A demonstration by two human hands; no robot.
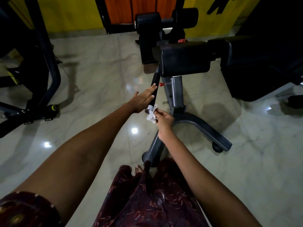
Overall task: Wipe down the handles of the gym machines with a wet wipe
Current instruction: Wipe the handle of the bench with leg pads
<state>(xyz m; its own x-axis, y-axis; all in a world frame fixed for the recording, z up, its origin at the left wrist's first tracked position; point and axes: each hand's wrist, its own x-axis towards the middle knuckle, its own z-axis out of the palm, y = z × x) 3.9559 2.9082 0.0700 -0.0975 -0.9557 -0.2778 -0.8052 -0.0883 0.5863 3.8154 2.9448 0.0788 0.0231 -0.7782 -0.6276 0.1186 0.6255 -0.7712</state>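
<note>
I log these: glossy pale tiled floor [101, 76]; yellow wall [68, 12]; orange door [144, 9] in a black frame; black foam rollers [165, 20]; dark machine frame [49, 66] at left; red adjustment knob [161, 84].

We see a glossy pale tiled floor [98, 66] (ceiling lights mirrored in it) carrying a grey machine base [201, 126] on small wheels, and perhaps another dark frame [41, 110] at left.

Single head-worn view, steeply down and forward, close over both forearms.
</note>
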